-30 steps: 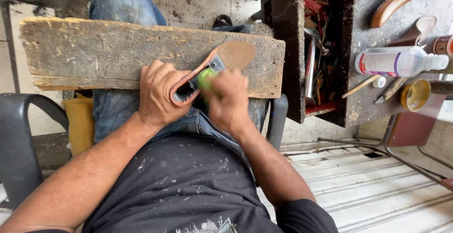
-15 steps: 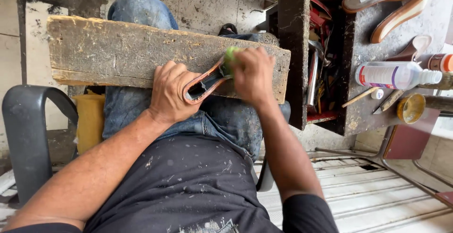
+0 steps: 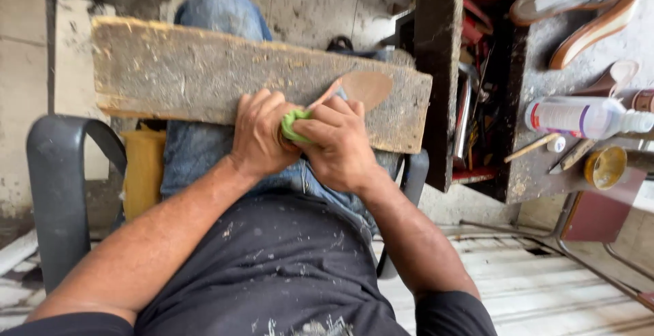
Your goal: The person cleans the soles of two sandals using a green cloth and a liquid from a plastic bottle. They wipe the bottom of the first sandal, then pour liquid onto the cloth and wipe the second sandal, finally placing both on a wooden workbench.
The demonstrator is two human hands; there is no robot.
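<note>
Grey plastic forms the chair arm [image 3: 58,193] at the far left, with a yellow container [image 3: 143,172] just beside it under the rough wooden plank [image 3: 197,70] that lies across the person's lap. Near the middle of the plank's near edge, the left hand [image 3: 259,135] is curled down, fingers bent and pressing on the heel end of a tan shoe sole [image 3: 364,85], which lies flat on the wood; most of the sole is hidden under both hands, and only its rounded toe end shows past the knuckles. Touching the left hand, the right hand [image 3: 337,145] is closed around a small green cloth [image 3: 293,123], pinched between thumb and fingers and held against the sole where the two hands meet. Further right stands a dark wooden tool box [image 3: 443,77] crowded with tools that are too jumbled to tell apart. Beyond it, on a stained workbench [image 3: 538,172], lies a clear plastic bottle [image 3: 579,117] on its side, with a small yellow tin [image 3: 605,167] near it and more soles [image 3: 593,9] resting at the top right corner.
</note>
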